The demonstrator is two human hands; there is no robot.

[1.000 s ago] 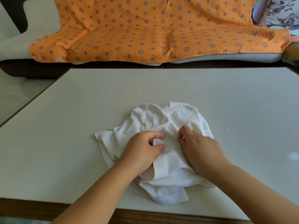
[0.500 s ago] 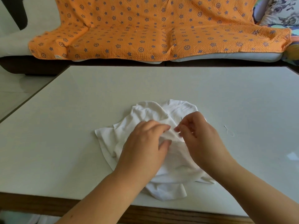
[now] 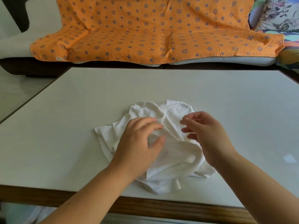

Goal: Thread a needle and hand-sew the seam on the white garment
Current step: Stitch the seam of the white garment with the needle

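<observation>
Behind the bench (image 3: 77, 143) there is a sofa (image 3: 14, 41) with an orange blanket (image 3: 145, 38) spread over it, printed with small blue stars and wheels, and a cushion with flowers (image 3: 278, 15) lies at the far right end. The bench has a pale, smooth top and a wooden edge on the side near you. The white garment (image 3: 174, 157) lies crumpled on the bench, near the front edge and about in the middle, with many folds, and one part hangs close to the wooden edge. Your left hand (image 3: 137, 146) is over the left part of the garment, palm down, with the fingers spread and only a little bent; it grasps nothing. Whether the fingertips really press the cloth or are only just above it, I cannot tell. Your right hand (image 3: 208, 136) is over the right part of the garment, and its thumb and forefinger are closed together in a pinch on the needle (image 3: 189, 111), which shows as a thin dark line sticking up and away from you above the fingertips. The other fingers of this hand are loosely curled under it. The thread is too fine to see against the white cloth.
</observation>
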